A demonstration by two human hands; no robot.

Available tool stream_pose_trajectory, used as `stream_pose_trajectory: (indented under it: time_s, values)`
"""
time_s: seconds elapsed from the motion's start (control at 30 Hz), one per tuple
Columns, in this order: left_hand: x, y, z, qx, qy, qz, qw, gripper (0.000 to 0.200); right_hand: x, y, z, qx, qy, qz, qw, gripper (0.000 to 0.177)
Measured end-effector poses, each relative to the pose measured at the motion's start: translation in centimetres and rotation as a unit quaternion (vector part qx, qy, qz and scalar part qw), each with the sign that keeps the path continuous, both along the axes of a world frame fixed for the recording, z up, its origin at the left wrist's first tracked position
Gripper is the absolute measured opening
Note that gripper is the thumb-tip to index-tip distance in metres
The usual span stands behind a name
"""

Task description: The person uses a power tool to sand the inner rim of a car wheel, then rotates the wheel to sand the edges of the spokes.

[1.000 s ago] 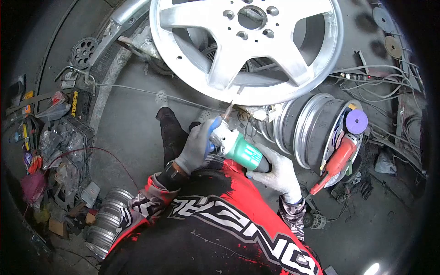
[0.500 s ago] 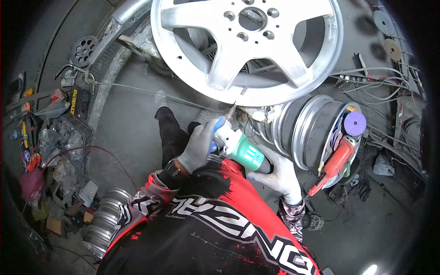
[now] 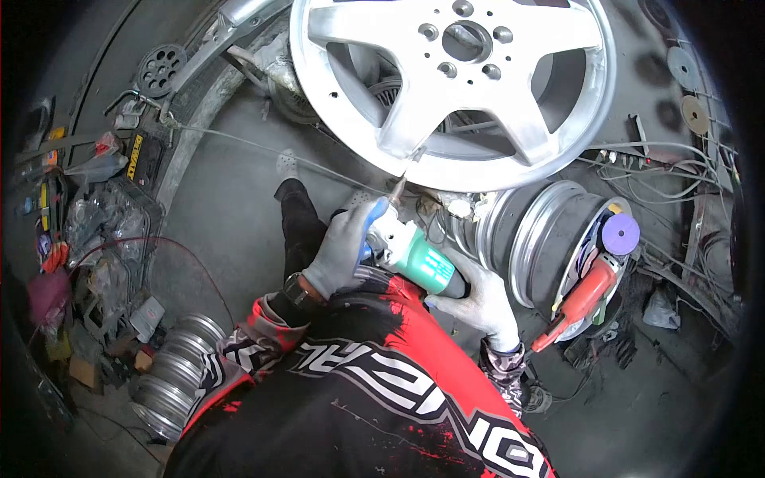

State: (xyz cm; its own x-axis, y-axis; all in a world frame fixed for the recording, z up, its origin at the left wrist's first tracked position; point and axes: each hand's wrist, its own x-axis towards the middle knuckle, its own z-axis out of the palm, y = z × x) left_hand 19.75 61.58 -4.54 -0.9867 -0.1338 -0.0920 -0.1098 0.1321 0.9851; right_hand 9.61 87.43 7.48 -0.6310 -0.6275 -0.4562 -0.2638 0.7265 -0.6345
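Observation:
In the head view, both my gloved hands hold a green angle grinder (image 3: 422,261) with a long tapered bit (image 3: 398,188). My left hand (image 3: 341,248), in a grey and blue glove, wraps round the metal head end. My right hand (image 3: 480,296), in a pale glove, is closed on the dark rear of the body. Ahead of me is a silver alloy wheel (image 3: 396,151) with five broad spokes, its face toward me. The bit's tip overlaps the wheel's lower lip, close to the foot of a spoke.
A red power tool with a purple disc (image 3: 584,295) rests on wheel barrels (image 3: 550,231) at right. More wheel rims (image 3: 177,370) lie at lower left. A thin cable (image 3: 239,145) crosses the floor. Tools and plastic bags (image 3: 103,219) crowd the left side; hoses (image 3: 649,163) run at right.
The view has shifted, so the wheel and surroundings sit slightly lower and to the right. The grinder stays in both hands, with its tip now nearer the spoke's foot.

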Motion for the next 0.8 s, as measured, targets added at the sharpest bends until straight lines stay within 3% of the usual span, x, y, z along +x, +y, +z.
stream_pose_trajectory:
  time_s: [0.07,0.2,0.3,0.37,0.4,0.47,0.5,0.57,0.6,0.67,0.7,0.77,0.8]
  values:
    - [0.0,0.3,-1.5,0.199,-0.129,0.029,0.971,0.034,0.0,0.1,-0.3,0.001,-0.002,-0.001,1.000,0.083]
    - [-0.5,1.3,-1.0,0.250,-0.176,0.051,0.951,0.034,0.2,0.8,0.1,0.001,0.006,-0.005,1.000,0.084]
    - [-1.7,1.1,2.6,0.245,-0.185,0.039,0.951,0.033,0.4,1.4,0.7,0.004,0.012,-0.013,1.000,0.084]
    - [-1.8,1.3,1.7,0.355,-0.180,0.025,0.917,0.034,0.4,1.4,1.0,-0.005,0.017,-0.020,1.000,0.084]
    - [-1.6,1.5,1.3,0.356,-0.178,0.027,0.917,0.034,0.3,1.2,1.1,0.011,0.012,-0.019,1.000,0.084]
    - [-0.7,1.6,0.3,0.190,-0.101,0.005,0.977,0.035,0.2,0.8,1.1,0.026,0.004,-0.017,1.000,0.084]
    - [-0.2,1.7,-0.4,0.189,-0.102,0.007,0.977,0.035,0.1,0.4,1.0,0.019,-0.004,-0.015,1.000,0.083]
    - [0.0,1.6,-1.0,0.000,-0.040,0.038,0.998,0.032,0.0,0.3,0.7,0.010,-0.011,-0.012,1.000,0.083]
    - [0.2,1.6,-1.3,0.000,-0.040,0.039,0.998,0.032,0.1,0.4,0.4,0.016,-0.009,-0.008,1.000,0.083]
    - [-0.4,1.4,-0.2,0.215,-0.141,0.064,0.964,0.036,0.1,0.5,0.4,0.023,-0.005,-0.005,1.000,0.083]
    - [-0.6,1.4,-0.1,0.216,-0.139,0.064,0.964,0.036,0.2,0.6,0.5,0.013,0.002,-0.006,1.000,0.083]
    - [-1.0,1.7,0.0,0.452,-0.209,0.072,0.864,0.035,0.2,0.7,1.0,0.007,0.010,-0.007,1.000,0.084]
    - [-1.2,2.0,0.1,0.454,-0.208,0.072,0.863,0.035,0.1,0.7,1.4,0.019,0.004,-0.011,1.000,0.083]
